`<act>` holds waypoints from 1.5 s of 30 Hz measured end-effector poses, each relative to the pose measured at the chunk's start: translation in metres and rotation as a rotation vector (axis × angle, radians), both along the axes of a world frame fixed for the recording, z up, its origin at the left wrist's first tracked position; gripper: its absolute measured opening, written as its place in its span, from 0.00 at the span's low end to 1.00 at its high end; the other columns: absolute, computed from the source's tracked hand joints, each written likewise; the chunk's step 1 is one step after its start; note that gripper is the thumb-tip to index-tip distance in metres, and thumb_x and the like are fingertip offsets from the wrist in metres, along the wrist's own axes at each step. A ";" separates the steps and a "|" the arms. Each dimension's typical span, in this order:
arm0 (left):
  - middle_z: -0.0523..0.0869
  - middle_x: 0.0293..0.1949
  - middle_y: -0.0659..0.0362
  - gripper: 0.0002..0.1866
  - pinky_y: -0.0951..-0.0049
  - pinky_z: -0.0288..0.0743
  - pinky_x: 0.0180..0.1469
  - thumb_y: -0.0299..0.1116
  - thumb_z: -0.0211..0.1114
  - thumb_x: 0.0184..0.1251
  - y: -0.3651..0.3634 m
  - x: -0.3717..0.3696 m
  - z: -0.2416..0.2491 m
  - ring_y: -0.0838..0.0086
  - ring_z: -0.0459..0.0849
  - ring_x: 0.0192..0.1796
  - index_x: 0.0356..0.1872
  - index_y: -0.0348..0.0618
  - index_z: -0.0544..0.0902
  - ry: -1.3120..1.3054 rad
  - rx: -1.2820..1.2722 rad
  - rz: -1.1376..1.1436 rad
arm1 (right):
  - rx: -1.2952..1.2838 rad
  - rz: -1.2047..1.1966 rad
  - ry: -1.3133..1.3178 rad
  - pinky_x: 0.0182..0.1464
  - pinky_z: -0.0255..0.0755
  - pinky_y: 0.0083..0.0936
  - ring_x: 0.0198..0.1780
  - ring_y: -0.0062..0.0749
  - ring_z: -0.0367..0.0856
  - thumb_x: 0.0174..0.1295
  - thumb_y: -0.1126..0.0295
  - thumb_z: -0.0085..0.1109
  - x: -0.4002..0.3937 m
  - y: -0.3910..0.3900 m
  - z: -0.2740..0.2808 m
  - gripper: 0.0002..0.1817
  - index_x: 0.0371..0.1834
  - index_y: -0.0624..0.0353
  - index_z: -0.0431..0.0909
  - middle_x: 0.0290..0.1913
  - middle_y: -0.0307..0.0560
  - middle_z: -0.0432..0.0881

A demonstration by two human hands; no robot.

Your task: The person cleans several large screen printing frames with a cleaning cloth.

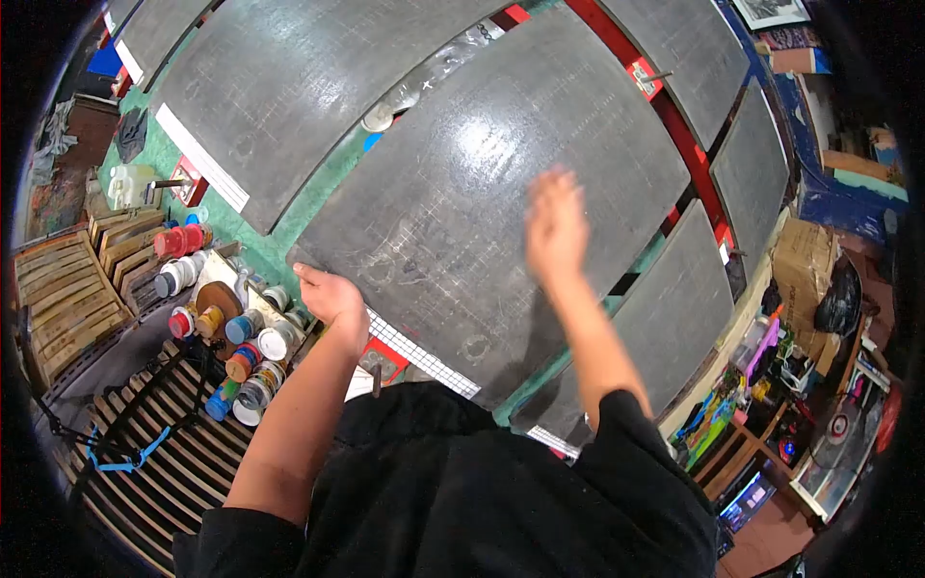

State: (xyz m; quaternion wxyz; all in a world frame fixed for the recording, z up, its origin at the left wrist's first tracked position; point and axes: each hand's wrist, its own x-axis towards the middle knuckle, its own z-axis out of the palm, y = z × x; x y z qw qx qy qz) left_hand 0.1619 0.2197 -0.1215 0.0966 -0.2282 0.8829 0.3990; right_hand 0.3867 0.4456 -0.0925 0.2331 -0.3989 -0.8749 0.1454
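"Across the middle of the frame, what did the hands have?"

"A broad grey panel (462,231). The left hand (330,297) was at its left corner, just above the gridded strip (424,353); whether it gripped from beneath, I couldn't tell."

"And the right?"

"Well apart from the left. The right hand (557,220) was over the panel's right half, blurred, with nothing visible in it. I couldn't tell if the palm touched."

"So what seemed in hand?"

"Work on the face, I judged, one hand at the edge."

"Anything nearby?"

"Paint tubs (278,340) at lower left, another panel (289,87) at upper left."
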 end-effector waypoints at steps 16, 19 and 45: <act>0.86 0.57 0.31 0.40 0.46 0.73 0.65 0.59 0.38 0.86 0.006 0.000 0.006 0.33 0.81 0.62 0.61 0.28 0.83 0.001 -0.144 -0.019 | 0.083 -0.312 0.026 0.84 0.52 0.56 0.80 0.60 0.66 0.74 0.74 0.52 0.068 0.115 -0.025 0.23 0.71 0.52 0.80 0.77 0.58 0.74; 0.85 0.58 0.30 0.40 0.45 0.73 0.65 0.59 0.38 0.87 0.003 0.000 0.003 0.32 0.81 0.62 0.60 0.27 0.83 0.014 -0.141 -0.025 | -0.081 -0.081 -0.097 0.84 0.50 0.60 0.81 0.64 0.64 0.72 0.74 0.52 0.045 -0.040 0.009 0.24 0.71 0.52 0.79 0.77 0.59 0.73; 0.85 0.56 0.30 0.39 0.43 0.71 0.64 0.58 0.38 0.86 0.002 -0.002 -0.002 0.30 0.80 0.59 0.58 0.28 0.85 0.004 -0.304 -0.029 | 0.099 -0.240 -0.023 0.83 0.52 0.58 0.81 0.61 0.65 0.78 0.69 0.47 0.015 0.143 -0.018 0.21 0.71 0.54 0.80 0.76 0.61 0.74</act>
